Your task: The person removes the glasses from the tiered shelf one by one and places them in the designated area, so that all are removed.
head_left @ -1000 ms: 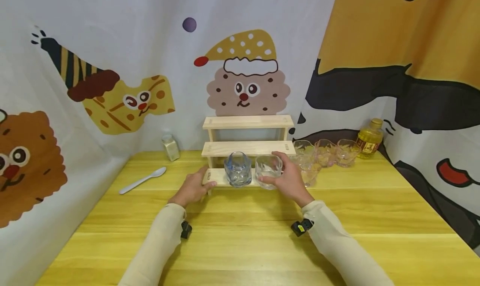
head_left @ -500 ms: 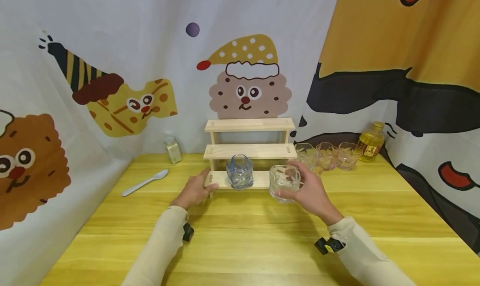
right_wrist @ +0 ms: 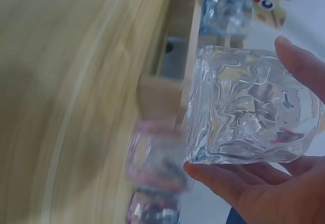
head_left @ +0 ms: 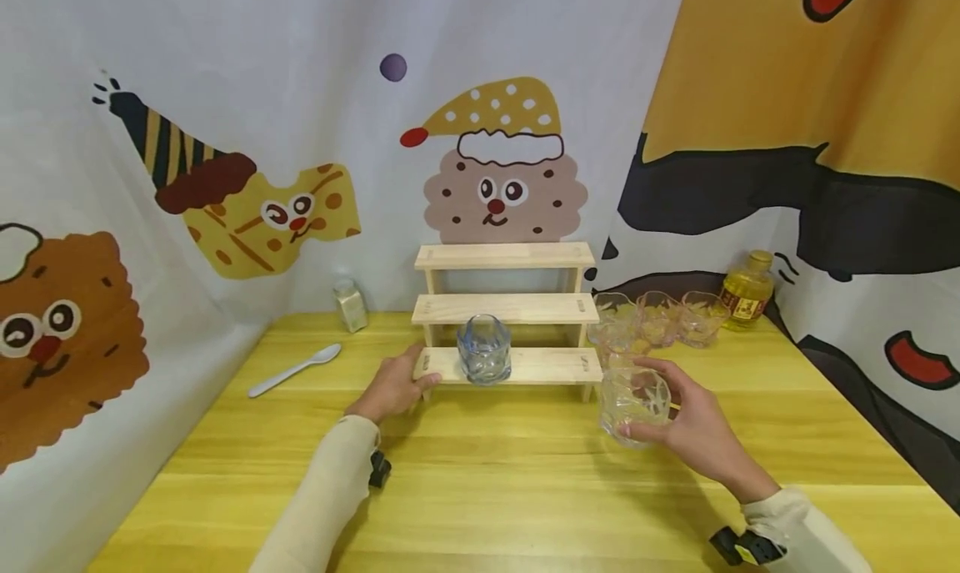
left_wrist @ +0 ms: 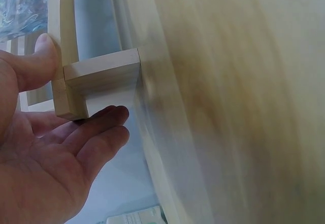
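A clear glass cup (head_left: 633, 406) is off the rack, gripped between the thumb and fingers of my right hand (head_left: 697, 427); the right wrist view shows the glass (right_wrist: 249, 107) up close. My left hand (head_left: 392, 385) holds the left end of the lowest step of a wooden three-step rack (head_left: 547, 364). In the left wrist view, the thumb (left_wrist: 40, 64) lies on top of that board and the fingers (left_wrist: 101, 132) are beneath it. A bluish glass cup (head_left: 484, 352) stands on the lowest step, left of its middle.
Several pinkish glasses (head_left: 660, 319) stand on the table right of the rack, with an oil bottle (head_left: 747, 289) beyond them. A small jar (head_left: 350, 306) and a white spoon (head_left: 295, 371) are at the left. A patterned curtain (head_left: 315, 81) hangs behind.
My right hand has taken the clear glass off the lowest step and moved it right and toward me. The left hand stays on the rack; the bluish glass stays put.
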Demonstrator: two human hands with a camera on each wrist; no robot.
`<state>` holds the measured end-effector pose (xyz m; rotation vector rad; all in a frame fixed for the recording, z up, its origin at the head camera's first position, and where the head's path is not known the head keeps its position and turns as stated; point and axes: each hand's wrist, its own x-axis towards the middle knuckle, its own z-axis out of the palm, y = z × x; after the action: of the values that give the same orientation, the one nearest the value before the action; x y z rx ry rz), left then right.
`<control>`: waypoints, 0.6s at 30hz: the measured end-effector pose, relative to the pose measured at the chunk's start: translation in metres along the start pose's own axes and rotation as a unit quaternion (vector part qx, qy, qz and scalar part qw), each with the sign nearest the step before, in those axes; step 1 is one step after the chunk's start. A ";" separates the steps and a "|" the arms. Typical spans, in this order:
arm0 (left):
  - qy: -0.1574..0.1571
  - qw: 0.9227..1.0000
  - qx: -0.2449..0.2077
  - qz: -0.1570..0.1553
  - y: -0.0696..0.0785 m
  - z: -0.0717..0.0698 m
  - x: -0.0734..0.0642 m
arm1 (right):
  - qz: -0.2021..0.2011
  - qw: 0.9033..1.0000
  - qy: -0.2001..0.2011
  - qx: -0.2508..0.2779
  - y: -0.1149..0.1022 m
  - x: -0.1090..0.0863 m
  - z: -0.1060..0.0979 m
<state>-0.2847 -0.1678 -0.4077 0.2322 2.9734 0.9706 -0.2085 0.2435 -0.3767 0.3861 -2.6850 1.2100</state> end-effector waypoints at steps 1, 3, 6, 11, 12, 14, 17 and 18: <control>-0.001 1.000 0.001 0.002 0.001 0.000 0.000 | 0.002 1.000 0.002 -0.008 0.003 -0.002 -0.004; 0.003 1.000 0.004 0.003 0.001 0.000 0.001 | 0.004 1.000 0.011 -0.029 0.010 -0.003 -0.011; 0.005 1.000 0.005 0.005 0.002 0.000 0.002 | 0.005 0.998 0.029 -0.055 0.020 -0.003 -0.021; 0.007 1.000 0.007 0.005 0.001 0.000 0.001 | 0.011 0.995 0.054 -0.085 0.039 0.004 -0.037; 0.007 1.000 0.007 0.006 0.001 0.000 0.001 | 0.015 0.994 0.057 -0.088 0.043 0.006 -0.040; 0.007 1.000 0.009 0.007 0.001 0.001 0.001 | 0.025 0.994 0.059 -0.090 0.052 0.011 -0.045; 0.006 1.000 0.009 0.010 0.001 0.001 0.002 | 0.052 0.994 0.051 -0.085 0.065 0.021 -0.051; 0.007 1.000 0.010 0.011 0.001 0.001 0.002 | 0.061 0.993 0.049 -0.083 0.069 0.024 -0.053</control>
<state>-0.2861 -0.1664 -0.4081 0.2613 3.0005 0.9474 -0.2495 0.3230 -0.3845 0.1368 -2.7324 0.9963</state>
